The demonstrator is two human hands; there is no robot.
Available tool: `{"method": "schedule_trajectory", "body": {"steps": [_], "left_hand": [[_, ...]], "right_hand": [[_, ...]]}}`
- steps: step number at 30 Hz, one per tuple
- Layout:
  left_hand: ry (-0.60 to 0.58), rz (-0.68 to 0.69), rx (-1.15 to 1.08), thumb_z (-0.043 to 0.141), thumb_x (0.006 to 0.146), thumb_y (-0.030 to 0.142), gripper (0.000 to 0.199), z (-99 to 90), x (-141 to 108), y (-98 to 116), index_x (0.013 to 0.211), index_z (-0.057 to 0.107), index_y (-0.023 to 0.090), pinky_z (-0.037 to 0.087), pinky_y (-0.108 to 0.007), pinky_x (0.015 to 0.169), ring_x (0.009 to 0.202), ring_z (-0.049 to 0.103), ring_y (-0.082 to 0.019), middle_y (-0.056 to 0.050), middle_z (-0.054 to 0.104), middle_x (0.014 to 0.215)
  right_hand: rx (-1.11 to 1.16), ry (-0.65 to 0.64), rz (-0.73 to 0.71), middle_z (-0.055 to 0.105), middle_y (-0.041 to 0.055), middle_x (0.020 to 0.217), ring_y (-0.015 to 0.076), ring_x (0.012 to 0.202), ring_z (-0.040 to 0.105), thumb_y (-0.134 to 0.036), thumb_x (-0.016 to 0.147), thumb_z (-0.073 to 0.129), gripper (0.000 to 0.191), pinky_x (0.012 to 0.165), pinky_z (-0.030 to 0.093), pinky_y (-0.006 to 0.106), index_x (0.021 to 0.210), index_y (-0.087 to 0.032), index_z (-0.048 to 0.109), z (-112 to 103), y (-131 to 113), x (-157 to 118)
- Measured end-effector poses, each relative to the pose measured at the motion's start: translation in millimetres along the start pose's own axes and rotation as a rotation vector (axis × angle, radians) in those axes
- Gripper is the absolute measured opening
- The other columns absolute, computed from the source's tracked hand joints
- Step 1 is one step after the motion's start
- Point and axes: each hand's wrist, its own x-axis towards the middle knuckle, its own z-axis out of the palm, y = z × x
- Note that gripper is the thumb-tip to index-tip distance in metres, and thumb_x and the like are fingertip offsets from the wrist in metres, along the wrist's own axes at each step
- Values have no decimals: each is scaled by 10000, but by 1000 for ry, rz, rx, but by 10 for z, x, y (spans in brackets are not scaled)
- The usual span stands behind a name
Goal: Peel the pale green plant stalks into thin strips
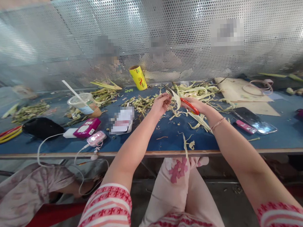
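Over the middle of the blue table (pixel 147 140), my right hand (pixel 196 105) grips a pair of scissors (pixel 191 107) with red handles. Its dark blades point up and left, toward my other hand. My left hand (pixel 162 104) has its fingers pinched together at the edge of a pale leaf strip (pixel 176 99), right beside the blades. Whether the blades touch the strip cannot be made out. Beneath and behind both hands lie a heap of long pale leaf strips (pixel 197 91) and a pile of small greenish trimmings (pixel 143 103).
A yellow cardboard tube (pixel 138 78) stands at the perforated metal screen (pixel 187 13). To the left are a drink cup with a straw (pixel 83 104), a purple box (pixel 87 127), a black pouch (pixel 42 128) and a phone (pixel 122 120). Another phone (pixel 256 120) and brown cardboard (pixel 240 90) lie right. A person's leg (pixel 27 194) is at lower left.
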Motion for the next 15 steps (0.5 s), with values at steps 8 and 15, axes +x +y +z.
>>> {"method": "schedule_trajectory", "body": {"steps": [8,15], "left_hand": [[-51,2,29,674,721,14,149,-16,-3,2,696,613,148,462,-199,675,627,609,-58,16,643,630],[-60,26,66,649,725,11,132,-7,-14,-7,719,651,142,444,-187,637,609,589,-50,17,616,611]], "right_hand": [[397,134,154,389,-39,570,102,517,361,-556,879,425,382,520,348,262,726,-208,461,-80,94,92],[467,554,-53,247,-41,555,133,572,335,-695,891,53,570,592,402,283,599,-263,284,-394,348,73]]}}
